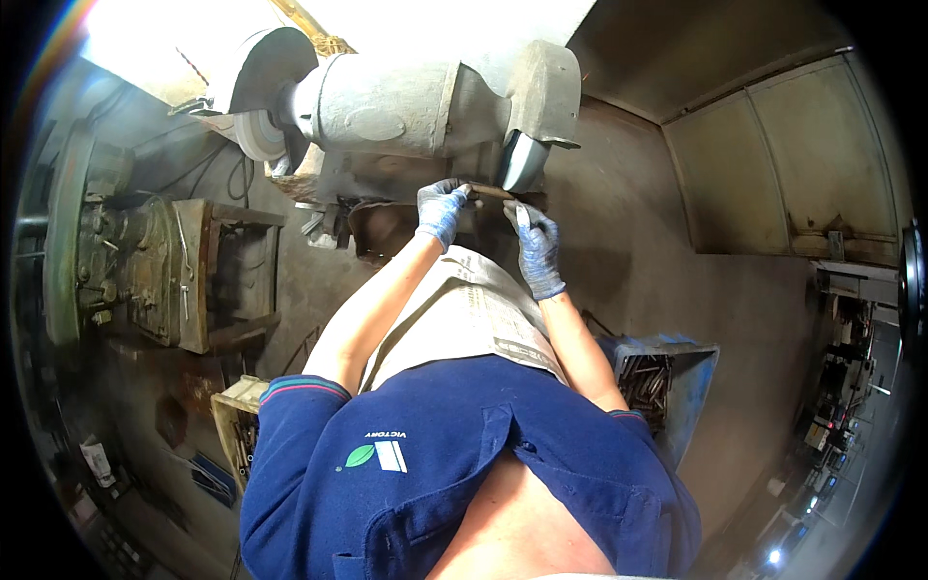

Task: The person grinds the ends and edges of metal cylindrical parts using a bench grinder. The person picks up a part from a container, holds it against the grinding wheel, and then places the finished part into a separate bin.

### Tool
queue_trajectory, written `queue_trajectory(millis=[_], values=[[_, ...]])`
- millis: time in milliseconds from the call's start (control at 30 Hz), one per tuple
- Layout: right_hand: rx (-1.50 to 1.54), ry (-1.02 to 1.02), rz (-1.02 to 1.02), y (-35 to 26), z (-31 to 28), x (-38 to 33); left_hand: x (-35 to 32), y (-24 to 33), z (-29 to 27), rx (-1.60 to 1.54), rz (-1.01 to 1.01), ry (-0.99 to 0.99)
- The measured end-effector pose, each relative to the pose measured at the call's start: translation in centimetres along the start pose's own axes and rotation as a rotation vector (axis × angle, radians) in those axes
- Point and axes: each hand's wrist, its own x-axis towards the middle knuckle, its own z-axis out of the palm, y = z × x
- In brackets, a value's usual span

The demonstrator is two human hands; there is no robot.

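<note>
Both my hands wear blue-and-grey work gloves and meet in front of a bench grinder (pixel 387 101). Between them lies a short brown metal rod (pixel 491 191), held roughly level just below the right-hand grinding wheel (pixel 523 162). My left hand (pixel 443 210) pinches its left end. At the other end, the fingers of my right hand (pixel 535 244) are closed on the rod. The rod sits very close to the wheel; whether they touch I cannot tell. The fingertips partly hide both rod ends.
At the grinder's left end is a second, pale wheel (pixel 259 135) under a guard. A blue-grey bin (pixel 691 362) of metal rods stands by my right side, a pale crate (pixel 230 406) by my left. Greenish machinery (pixel 145 261) fills the left; a metal cabinet (pixel 773 159) stands right.
</note>
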Motion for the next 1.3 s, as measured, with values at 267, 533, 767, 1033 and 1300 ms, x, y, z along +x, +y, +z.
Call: queue_trajectory(millis=[267, 533, 767, 1033, 1300], values=[[0.097, -0.066, -0.065, 0.3, 0.9, 0.1, -0.9, 0.9, -1.2, -0.042, 0.081, -0.014], [-0.408, -0.153, -0.519, -5.3, 0.4, -4.4, -4.1, 0.0, -4.5, 0.034, 0.232, -0.210], [-0.412, -0.157, -0.628, -9.5, 0.9, -6.2, -8.3, 3.8, -4.2, -0.085, 0.207, -0.324], [-0.428, -0.136, -0.645, -9.7, 0.9, -6.2, -8.6, 4.6, -3.6, 0.062, 0.305, -0.288], [-0.364, -0.091, -0.630, -9.4, 0.6, -5.9, -7.0, 3.9, -2.9, -0.130, 0.140, -0.395]])
